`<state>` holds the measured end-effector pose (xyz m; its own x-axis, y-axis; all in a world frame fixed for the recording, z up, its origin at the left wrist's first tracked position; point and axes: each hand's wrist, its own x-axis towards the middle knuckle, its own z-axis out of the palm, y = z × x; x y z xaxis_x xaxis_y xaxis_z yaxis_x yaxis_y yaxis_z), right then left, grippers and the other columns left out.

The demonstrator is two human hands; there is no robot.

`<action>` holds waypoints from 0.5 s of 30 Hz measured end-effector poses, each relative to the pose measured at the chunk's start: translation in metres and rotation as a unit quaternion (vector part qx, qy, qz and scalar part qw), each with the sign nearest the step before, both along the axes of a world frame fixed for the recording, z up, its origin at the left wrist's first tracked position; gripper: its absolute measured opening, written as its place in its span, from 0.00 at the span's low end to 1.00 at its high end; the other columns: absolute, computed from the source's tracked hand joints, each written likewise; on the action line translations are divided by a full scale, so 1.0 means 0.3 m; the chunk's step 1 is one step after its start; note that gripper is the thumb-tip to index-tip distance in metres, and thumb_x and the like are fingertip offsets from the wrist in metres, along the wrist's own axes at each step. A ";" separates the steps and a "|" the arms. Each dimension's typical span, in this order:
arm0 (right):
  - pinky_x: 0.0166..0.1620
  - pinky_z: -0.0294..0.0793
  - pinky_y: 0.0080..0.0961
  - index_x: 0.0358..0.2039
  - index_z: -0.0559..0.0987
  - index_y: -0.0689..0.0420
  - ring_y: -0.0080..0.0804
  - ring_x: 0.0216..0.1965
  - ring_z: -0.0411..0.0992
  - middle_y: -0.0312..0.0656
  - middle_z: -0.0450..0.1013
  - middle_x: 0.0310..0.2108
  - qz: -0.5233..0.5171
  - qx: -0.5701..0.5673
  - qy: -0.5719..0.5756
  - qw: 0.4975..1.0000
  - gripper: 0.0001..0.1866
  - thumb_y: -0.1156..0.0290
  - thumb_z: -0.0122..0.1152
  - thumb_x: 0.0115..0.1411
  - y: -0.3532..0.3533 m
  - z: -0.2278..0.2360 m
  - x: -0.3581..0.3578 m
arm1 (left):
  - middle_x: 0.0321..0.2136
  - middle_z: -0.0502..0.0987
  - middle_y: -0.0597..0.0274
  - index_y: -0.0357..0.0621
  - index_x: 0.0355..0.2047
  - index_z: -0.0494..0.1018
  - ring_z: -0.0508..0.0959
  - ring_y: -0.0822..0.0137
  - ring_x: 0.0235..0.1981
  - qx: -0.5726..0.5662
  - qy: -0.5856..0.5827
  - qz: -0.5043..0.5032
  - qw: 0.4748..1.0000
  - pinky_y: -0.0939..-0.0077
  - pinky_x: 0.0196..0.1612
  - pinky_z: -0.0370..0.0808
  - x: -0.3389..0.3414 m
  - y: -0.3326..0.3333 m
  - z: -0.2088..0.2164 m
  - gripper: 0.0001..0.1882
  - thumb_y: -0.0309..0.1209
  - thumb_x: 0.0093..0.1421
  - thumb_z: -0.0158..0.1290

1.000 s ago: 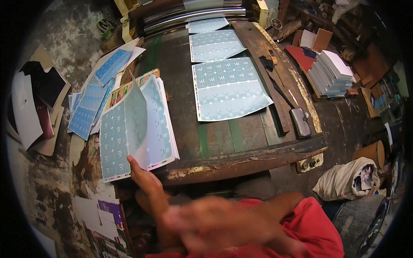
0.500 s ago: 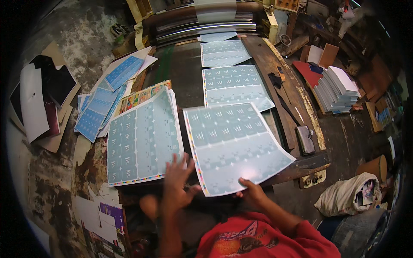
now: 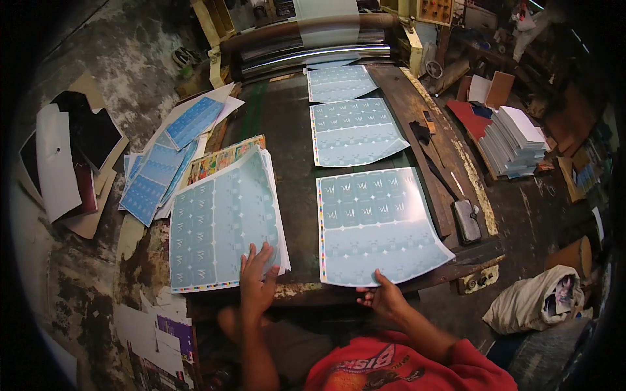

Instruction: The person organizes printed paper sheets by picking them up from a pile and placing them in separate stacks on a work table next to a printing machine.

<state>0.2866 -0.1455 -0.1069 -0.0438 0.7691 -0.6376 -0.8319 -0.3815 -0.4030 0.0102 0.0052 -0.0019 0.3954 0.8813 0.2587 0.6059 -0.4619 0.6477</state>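
My left hand (image 3: 259,277) lies with its fingers spread on the lower right part of a pale blue-green printed sheet (image 3: 218,228), the top one of a stack. My right hand (image 3: 385,294) holds the near edge of another printed sheet (image 3: 378,228), with the thumb on top and the fingers curled below the edge. That sheet stretches over the bench top, its near right corner curving upward. Beyond it, a similar sheet (image 3: 355,133) and a farther one (image 3: 340,83) lie in a row leading to the rollers.
A machine with a shiny roller (image 3: 319,57) stands at the far end of the worn bench (image 3: 280,124). Bluer printed sheets (image 3: 153,173) lie at the left. A grey clasped case (image 3: 466,220) rests near the right edge. Stacked boards (image 3: 515,140) and a white sack (image 3: 531,303) are farther right.
The sheet in my right hand has moved right and down from beside the stack, straightening in line with the row. My left hand has settled onto the stack's top sheet.
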 end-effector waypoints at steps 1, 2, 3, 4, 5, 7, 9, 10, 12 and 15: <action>0.46 0.75 0.40 0.51 0.67 0.62 0.28 0.26 0.71 0.49 0.75 0.35 0.002 0.009 0.005 1.000 0.28 0.46 0.42 0.69 0.026 -0.021 0.023 | 0.57 0.71 0.53 0.41 0.54 0.72 0.58 0.45 0.66 -0.010 -0.040 0.009 0.999 0.49 0.68 0.45 0.006 0.002 -0.007 0.23 0.43 0.66 0.49; 0.46 0.75 0.40 0.52 0.66 0.62 0.28 0.26 0.71 0.49 0.75 0.36 -0.005 0.013 0.003 1.000 0.29 0.46 0.42 0.69 0.058 -0.020 0.037 | 0.57 0.72 0.52 0.40 0.53 0.73 0.59 0.45 0.66 -0.017 -0.038 0.022 0.999 0.49 0.68 0.46 0.009 0.004 -0.014 0.22 0.43 0.66 0.49; 0.46 0.75 0.40 0.52 0.65 0.62 0.28 0.26 0.71 0.49 0.75 0.37 -0.013 0.017 0.001 1.000 0.30 0.45 0.42 0.68 0.084 -0.017 0.048 | 0.56 0.72 0.51 0.40 0.51 0.74 0.59 0.44 0.66 -0.025 -0.037 0.035 0.998 0.49 0.68 0.47 0.013 0.004 -0.022 0.21 0.42 0.66 0.49; 0.46 0.75 0.40 0.53 0.65 0.62 0.28 0.27 0.71 0.49 0.75 0.38 -0.019 0.024 0.001 1.000 0.30 0.45 0.42 0.68 0.110 -0.014 0.058 | 0.55 0.73 0.51 0.40 0.50 0.75 0.60 0.44 0.65 -0.029 -0.037 0.047 0.998 0.49 0.68 0.47 0.021 0.008 -0.022 0.20 0.42 0.66 0.49; 0.45 0.76 0.40 0.53 0.65 0.61 0.28 0.27 0.71 0.49 0.75 0.39 -0.027 0.030 0.000 0.999 0.30 0.45 0.42 0.68 0.133 -0.011 0.067 | 0.55 0.73 0.50 0.40 0.49 0.75 0.60 0.44 0.65 -0.024 -0.026 0.050 0.998 0.49 0.67 0.47 0.027 0.004 -0.022 0.20 0.42 0.66 0.49; 0.46 0.76 0.40 0.53 0.64 0.61 0.28 0.27 0.72 0.49 0.75 0.40 -0.038 0.048 0.008 0.998 0.30 0.45 0.42 0.68 0.180 -0.018 0.085 | 0.55 0.72 0.48 0.39 0.47 0.76 0.60 0.43 0.65 -0.009 -0.006 0.056 0.998 0.49 0.67 0.48 0.036 -0.013 -0.022 0.19 0.41 0.67 0.49; 0.46 0.75 0.40 0.53 0.64 0.60 0.29 0.28 0.72 0.49 0.75 0.41 -0.043 0.070 0.030 0.996 0.29 0.45 0.42 0.68 0.222 -0.045 0.088 | 0.55 0.73 0.47 0.39 0.46 0.77 0.64 0.47 0.63 -0.038 -0.076 0.098 0.992 0.56 0.67 0.52 0.023 -0.021 -0.047 0.18 0.40 0.67 0.48; 0.46 0.75 0.40 0.53 0.64 0.60 0.29 0.29 0.72 0.49 0.75 0.41 -0.059 0.072 0.015 0.995 0.29 0.45 0.42 0.68 0.236 -0.045 0.087 | 0.53 0.74 0.47 0.38 0.45 0.77 0.67 0.49 0.61 -0.068 -0.152 0.119 0.979 0.58 0.65 0.55 0.031 -0.011 -0.054 0.18 0.40 0.68 0.48; 0.47 0.75 0.41 0.53 0.64 0.60 0.31 0.31 0.72 0.48 0.76 0.41 -0.094 0.077 -0.015 0.993 0.29 0.45 0.41 0.68 0.268 -0.044 0.085 | 0.45 0.78 0.49 0.32 0.44 0.76 0.76 0.59 0.50 -0.213 -0.362 0.217 0.881 0.69 0.58 0.66 0.006 0.005 -0.037 0.21 0.41 0.69 0.47; 0.47 0.74 0.44 0.59 0.59 0.57 0.34 0.36 0.72 0.49 0.74 0.46 -0.101 0.097 -0.006 0.990 0.31 0.45 0.42 0.68 0.317 -0.122 0.102 | 0.39 0.80 0.52 0.29 0.42 0.76 0.77 0.64 0.44 -0.132 -0.512 0.234 0.816 0.69 0.56 0.68 0.070 -0.023 0.072 0.23 0.41 0.70 0.44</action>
